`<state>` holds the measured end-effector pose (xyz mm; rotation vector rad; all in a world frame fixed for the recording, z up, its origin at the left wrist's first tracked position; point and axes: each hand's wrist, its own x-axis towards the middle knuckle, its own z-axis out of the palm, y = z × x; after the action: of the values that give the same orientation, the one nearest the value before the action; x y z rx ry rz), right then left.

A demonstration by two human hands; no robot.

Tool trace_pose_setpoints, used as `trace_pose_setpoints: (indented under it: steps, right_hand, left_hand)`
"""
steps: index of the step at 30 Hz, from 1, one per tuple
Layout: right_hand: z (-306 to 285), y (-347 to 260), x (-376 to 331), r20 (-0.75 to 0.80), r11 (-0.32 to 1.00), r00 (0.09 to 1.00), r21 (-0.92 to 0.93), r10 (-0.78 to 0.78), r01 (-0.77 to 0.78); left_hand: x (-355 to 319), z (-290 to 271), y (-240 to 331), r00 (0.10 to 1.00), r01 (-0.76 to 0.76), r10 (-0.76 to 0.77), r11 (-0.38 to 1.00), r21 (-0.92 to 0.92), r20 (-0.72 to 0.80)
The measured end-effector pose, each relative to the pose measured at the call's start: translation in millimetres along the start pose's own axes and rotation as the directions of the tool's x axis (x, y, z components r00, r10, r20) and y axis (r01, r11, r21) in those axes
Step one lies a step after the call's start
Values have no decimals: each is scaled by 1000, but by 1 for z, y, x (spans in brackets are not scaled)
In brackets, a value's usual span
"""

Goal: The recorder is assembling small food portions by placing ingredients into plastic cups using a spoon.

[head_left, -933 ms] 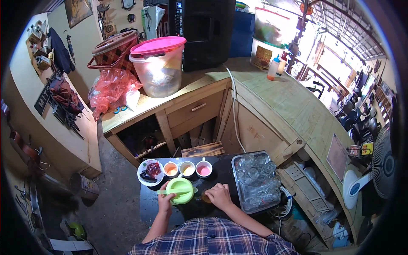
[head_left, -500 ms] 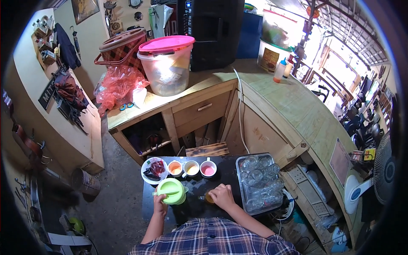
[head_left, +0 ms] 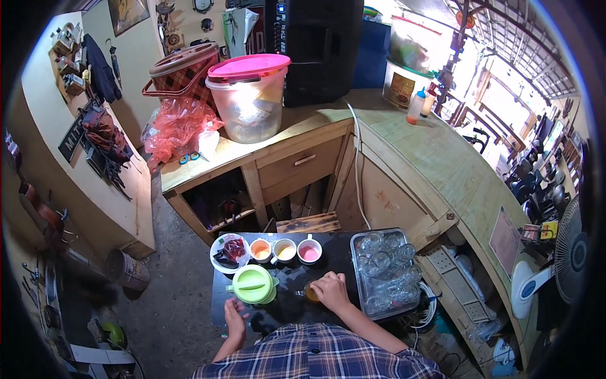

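Observation:
On the dark low table, a pale green lidded pitcher stands upright. My left hand is just nearer than the pitcher and apart from it, fingers loosely spread with nothing in them. To the right, my right hand is closed at the top of a small glass mug with amber-brown contents; the hand partly covers it. Behind these stand white cups in a row: one with orange contents, one with cream contents and one with pink contents.
A white plate with a dark red plastic bag is at the table's far left. A clear tray of several upturned glass mugs lies on the right. Beyond is a wooden counter with a pink-lidded tub. A fan is far right.
My left hand has let go of the pitcher's handle and drawn back toward me. The pitcher now stands by itself on the table. My right hand has stayed at the glass mug.

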<state>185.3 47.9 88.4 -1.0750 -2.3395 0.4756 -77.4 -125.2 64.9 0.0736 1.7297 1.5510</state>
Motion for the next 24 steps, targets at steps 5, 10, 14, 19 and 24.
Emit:
trace_pose_setpoints:
  steps: [5,10,14,19,24]
  right_hand:
    - [-8,-5,1,30,998,999,-51,22,-20]
    - [-10,-7,3,-43,990,998,-134,44,-49]
    - [-7,-6,3,-75,999,997,-30,-14,12]
    - [-9,-6,4,-4,990,999,-136,34,-34]
    - [-12,-12,7,-43,968,998,-245,38,-48]
  left_hand:
    - [-6,-8,-30,949,-73,-48,928,365,311]
    - [-12,50,-19,639,-338,-69,870,360,766]
    - [-25,103,-6,577,-646,68,648,404,814]
    - [-13,142,-19,440,-896,341,223,383,831]
    - [22,147,-48,505,-846,185,298,442,843]
